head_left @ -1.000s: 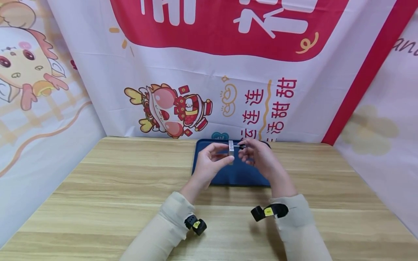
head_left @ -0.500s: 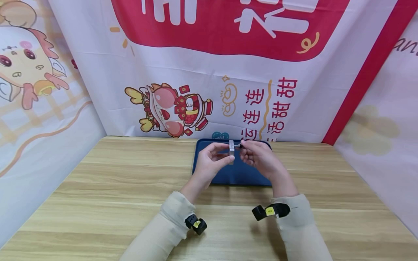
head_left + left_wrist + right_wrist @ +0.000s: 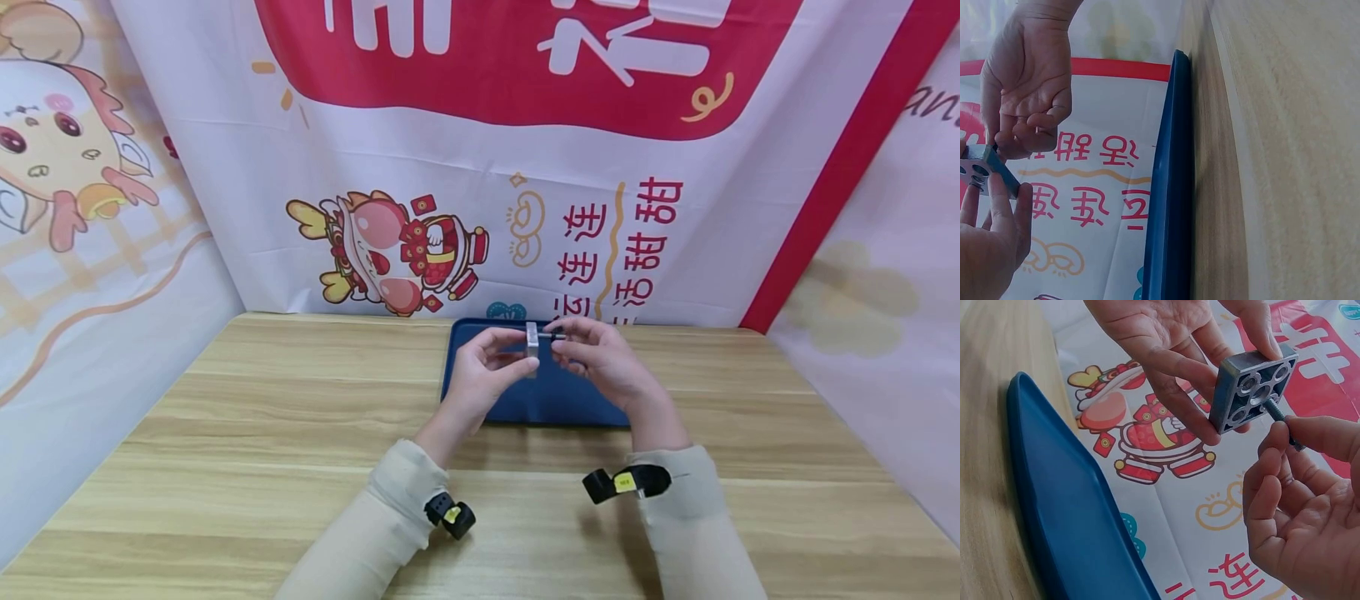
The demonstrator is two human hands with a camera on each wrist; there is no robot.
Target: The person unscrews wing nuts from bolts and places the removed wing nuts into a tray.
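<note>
A square grey metal block [image 3: 1254,384] with several round holes on its face is held up by my left hand [image 3: 483,371], thumb on the near edge and fingers on the far side. From the block's face sticks a threaded screw [image 3: 1277,412], at the middle hole. The thumb and forefinger of my right hand [image 3: 603,358] pinch this screw near its outer end, its other fingers loosely curled. In the left wrist view the block [image 3: 992,167] shows its other side with holes, and the screw is mostly hidden behind the fingers.
A blue tray [image 3: 555,408] lies on the wooden table [image 3: 300,425] beneath both hands. Close behind it hangs a printed white and red cloth [image 3: 420,142], and printed cloths also stand at the left and right sides.
The right hand's thumb and forefinger have shifted round the screw, and that hand has moved slightly to the right. The left hand and the block stay in place.
</note>
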